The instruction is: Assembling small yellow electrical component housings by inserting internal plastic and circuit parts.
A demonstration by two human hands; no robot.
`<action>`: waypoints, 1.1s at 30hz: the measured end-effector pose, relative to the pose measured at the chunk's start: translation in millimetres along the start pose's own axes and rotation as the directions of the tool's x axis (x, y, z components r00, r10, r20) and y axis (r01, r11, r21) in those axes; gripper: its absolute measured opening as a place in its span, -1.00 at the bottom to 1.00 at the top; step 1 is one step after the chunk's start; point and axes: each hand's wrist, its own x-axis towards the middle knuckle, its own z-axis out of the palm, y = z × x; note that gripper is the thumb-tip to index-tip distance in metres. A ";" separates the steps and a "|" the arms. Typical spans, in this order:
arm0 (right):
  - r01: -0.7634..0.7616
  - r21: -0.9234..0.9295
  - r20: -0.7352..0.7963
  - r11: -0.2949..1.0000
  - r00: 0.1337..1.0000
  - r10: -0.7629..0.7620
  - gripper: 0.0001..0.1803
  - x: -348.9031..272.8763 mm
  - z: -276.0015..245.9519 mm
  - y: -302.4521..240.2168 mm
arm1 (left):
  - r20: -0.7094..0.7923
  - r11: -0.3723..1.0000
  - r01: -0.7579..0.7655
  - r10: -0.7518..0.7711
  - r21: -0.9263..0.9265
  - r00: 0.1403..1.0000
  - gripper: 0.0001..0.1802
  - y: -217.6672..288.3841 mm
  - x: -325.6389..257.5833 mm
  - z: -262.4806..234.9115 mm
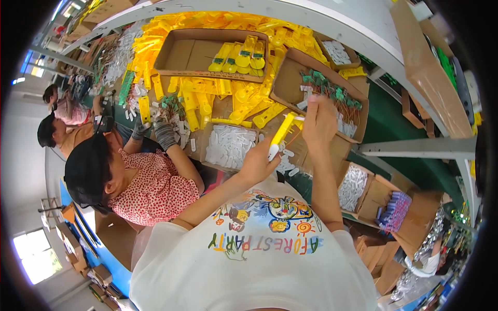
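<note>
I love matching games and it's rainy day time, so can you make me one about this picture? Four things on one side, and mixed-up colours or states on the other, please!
Things:
1. The left hand of the person with the camera
2. The wired boards in the box by that person's right hand
3. The nearest co-worker's gloves
4. The nearest co-worker's cap

Colours and states:
A. Grey
B. Black
C. Holding a yellow piece
D. Green

Right pairs: 1-C, 2-D, 3-A, 4-B
</note>
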 end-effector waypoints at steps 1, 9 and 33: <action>0.011 0.008 0.007 1.000 1.000 -0.011 -0.54 5.7 5.8 2.2 | -0.014 1.000 0.005 -0.005 0.001 1.000 -0.53 -2.1 -0.8 1.3; -0.517 0.382 0.889 0.766 0.432 -0.152 -0.16 6.5 31.1 24.1 | 0.185 0.994 -0.012 0.032 -0.104 0.982 -0.62 -14.0 12.7 -23.0; -0.721 0.252 0.920 0.646 0.385 0.070 -0.66 -101.5 93.3 29.8 | 0.483 0.138 0.648 -0.556 -0.749 0.676 -0.71 -99.3 21.8 -18.4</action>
